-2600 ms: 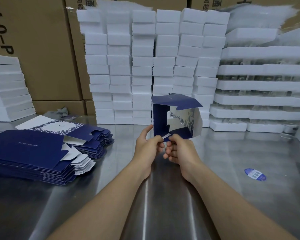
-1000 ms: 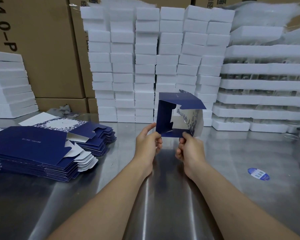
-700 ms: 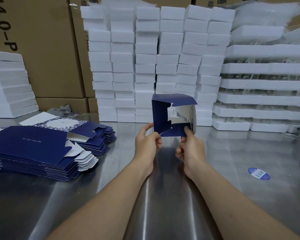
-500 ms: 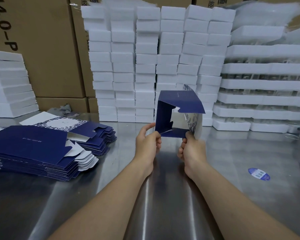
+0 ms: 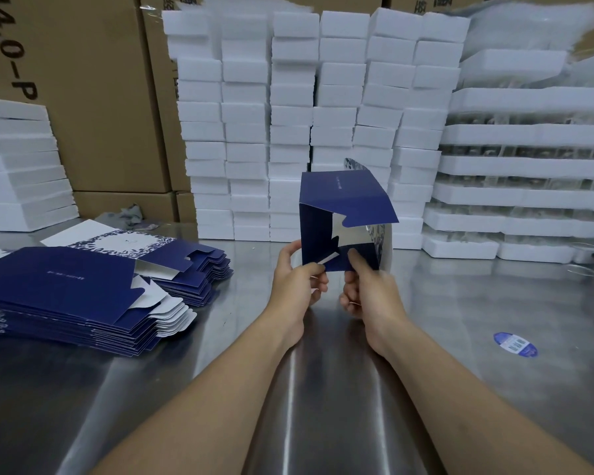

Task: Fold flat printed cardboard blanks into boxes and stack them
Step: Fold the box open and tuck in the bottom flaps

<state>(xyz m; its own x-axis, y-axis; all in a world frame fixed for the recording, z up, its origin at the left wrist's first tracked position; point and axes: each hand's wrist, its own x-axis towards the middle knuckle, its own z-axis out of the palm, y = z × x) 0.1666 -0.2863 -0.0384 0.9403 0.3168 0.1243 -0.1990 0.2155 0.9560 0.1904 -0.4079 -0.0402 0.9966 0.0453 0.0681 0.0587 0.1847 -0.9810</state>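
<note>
A dark blue printed box (image 5: pixel 343 200), opened into a square tube with its end flaps loose, is held up above the steel table at centre. My left hand (image 5: pixel 297 281) pinches its lower left corner. My right hand (image 5: pixel 366 289) grips the lower right flap, with the thumb pressing on it. The inside of the box is silver-white. Two piles of flat blue blanks (image 5: pixel 59 293) lie on the table at the left, the far pile (image 5: pixel 186 265) lower and topped by a blank with a white floral print.
The steel table (image 5: pixel 323 389) runs under my arms. White foam blocks (image 5: pixel 306 114) are stacked in columns behind the box, with foam trays (image 5: pixel 528 166) at right and more foam (image 5: pixel 18 166) at left. Brown cartons (image 5: pixel 93 97) stand behind. A blue oval sticker (image 5: pixel 515 344) lies at right.
The box has tipped so more of its blue top panel faces me. My right thumb has moved up onto the bottom flap and pushes it inward. Both hands stay at the lower edge.
</note>
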